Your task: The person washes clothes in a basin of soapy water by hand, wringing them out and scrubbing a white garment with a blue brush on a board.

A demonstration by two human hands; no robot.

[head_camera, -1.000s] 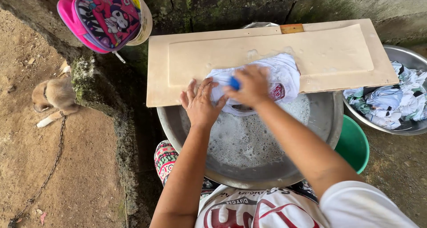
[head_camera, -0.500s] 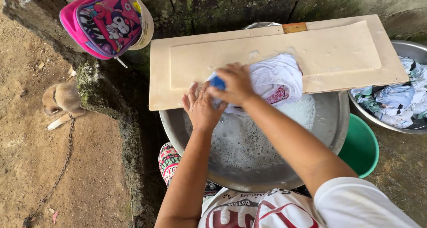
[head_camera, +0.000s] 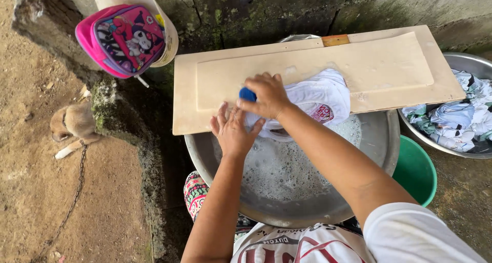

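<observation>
- White wet garment with a red printed patch lies bunched on the near edge of the pale beige wooden washboard plank, its lower part hanging toward the suds.
- Right hand: fingers clenched around a small blue scrubbing brush, pressed onto the left end of the garment.
- Left hand: fingers spread flat, released, pinning the cloth's lower left edge against the plank; it grips nothing.
- Change against a second ago: brush and right hand have travelled leftward and slightly up across the cloth; left hand has kept its place. Judgement: one scrubbing stroke in progress, garment not yet finished.
- Plank rests across the large round metal basin of soapy water.
- Surroundings: second metal basin of crumpled pale laundry at right, green plastic tub beside it, pink cartoon-print backpack on a mossy concrete wall, tan chained puppy on bare dirt ground.
</observation>
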